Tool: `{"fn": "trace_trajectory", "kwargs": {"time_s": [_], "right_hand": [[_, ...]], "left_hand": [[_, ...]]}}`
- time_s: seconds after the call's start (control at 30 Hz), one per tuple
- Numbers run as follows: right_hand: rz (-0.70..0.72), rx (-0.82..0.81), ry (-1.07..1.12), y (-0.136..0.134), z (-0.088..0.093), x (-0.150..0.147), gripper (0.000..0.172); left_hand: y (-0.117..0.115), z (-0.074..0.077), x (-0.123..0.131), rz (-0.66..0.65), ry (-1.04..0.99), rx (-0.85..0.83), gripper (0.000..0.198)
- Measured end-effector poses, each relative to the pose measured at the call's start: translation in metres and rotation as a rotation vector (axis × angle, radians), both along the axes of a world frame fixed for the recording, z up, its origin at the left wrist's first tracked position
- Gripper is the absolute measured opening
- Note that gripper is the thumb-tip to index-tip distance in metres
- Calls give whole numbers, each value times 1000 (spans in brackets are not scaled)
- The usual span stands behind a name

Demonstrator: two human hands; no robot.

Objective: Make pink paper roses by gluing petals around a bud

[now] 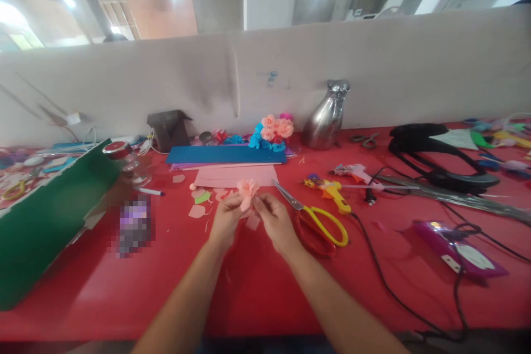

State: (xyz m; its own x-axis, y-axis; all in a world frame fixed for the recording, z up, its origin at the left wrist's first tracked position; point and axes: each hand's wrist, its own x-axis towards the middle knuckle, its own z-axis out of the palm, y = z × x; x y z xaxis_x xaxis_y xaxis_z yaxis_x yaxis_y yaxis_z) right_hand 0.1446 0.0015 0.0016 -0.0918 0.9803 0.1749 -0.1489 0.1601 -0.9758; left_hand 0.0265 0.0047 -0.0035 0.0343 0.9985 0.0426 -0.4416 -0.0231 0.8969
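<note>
Between both hands, over the red table, is a pink paper flower with ruffled petals. My left hand pinches it from the left side. On its right side, my right hand grips it with thumb and fingers. Cut pink petal pieces and a light green piece lie just left of the hands. A sheet of pink paper rests behind the flower. To the right of my right hand, scissors with yellow and red handles lie spread apart.
Yellow and pink glue guns with black cords lie right, near a purple power strip. Behind are blue sheets, finished paper flowers and a steel jug. A green board and glass jar stand left.
</note>
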Motion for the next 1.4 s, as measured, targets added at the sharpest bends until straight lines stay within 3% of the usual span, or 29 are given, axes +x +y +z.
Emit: {"fn": "trace_trajectory", "kwargs": {"time_s": [0.33, 0.67, 0.97, 1.4], "right_hand": [[107, 15, 18, -4, 9, 1, 32], [157, 20, 49, -4, 10, 2, 33], [157, -70, 66, -7, 11, 1, 32], [120, -75, 69, -6, 10, -1, 31]], "left_hand": [[-1, 6, 1, -9, -105, -50, 14], [1, 2, -3, -72, -28, 10, 14], [1, 3, -2, -86, -75, -34, 18], [2, -1, -2, -21, -113, 2, 6]]}}
